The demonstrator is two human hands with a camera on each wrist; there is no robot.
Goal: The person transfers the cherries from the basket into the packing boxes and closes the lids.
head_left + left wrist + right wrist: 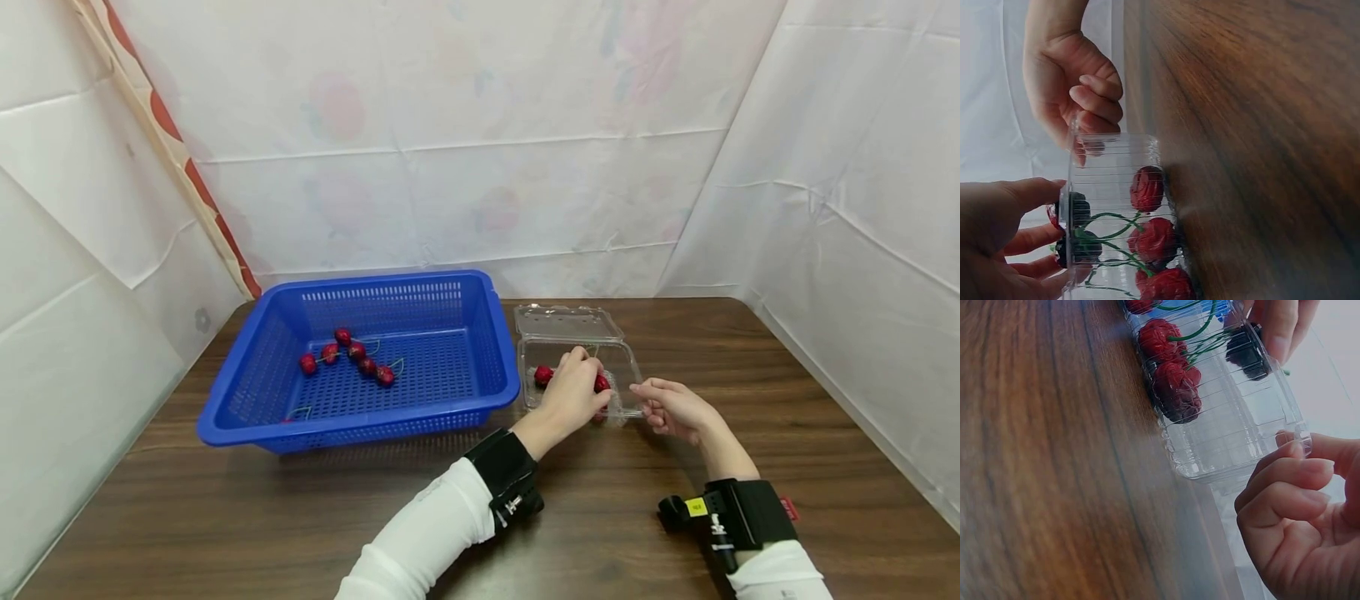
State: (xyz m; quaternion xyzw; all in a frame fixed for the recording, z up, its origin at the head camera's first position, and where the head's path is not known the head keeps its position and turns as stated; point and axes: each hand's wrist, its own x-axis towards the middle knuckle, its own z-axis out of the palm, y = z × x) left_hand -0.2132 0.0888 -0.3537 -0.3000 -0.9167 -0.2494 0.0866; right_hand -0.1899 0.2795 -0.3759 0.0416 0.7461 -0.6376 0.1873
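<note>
A clear plastic clamshell box (622,360) stands on the table with its lid folded back. My right hand (678,410) pinches the box's right rim between thumb and fingers. Over the box's opening, my left hand (572,390) holds cherries (1054,215) in its fingertips, at rim height. They look dark through the plastic in both wrist views. Below them, red cherries (1155,240) with green stems lie on the box floor. One cherry (543,376) shows left of my left hand in the head view; the hand hides part of the contents.
A blue plastic basket (491,392) stands left of the box, close beside it. Several red cherries (356,351) lie grouped inside, and another is mostly hidden behind its front wall. White sheeting (450,208) encloses the back and sides of the wooden table (337,517).
</note>
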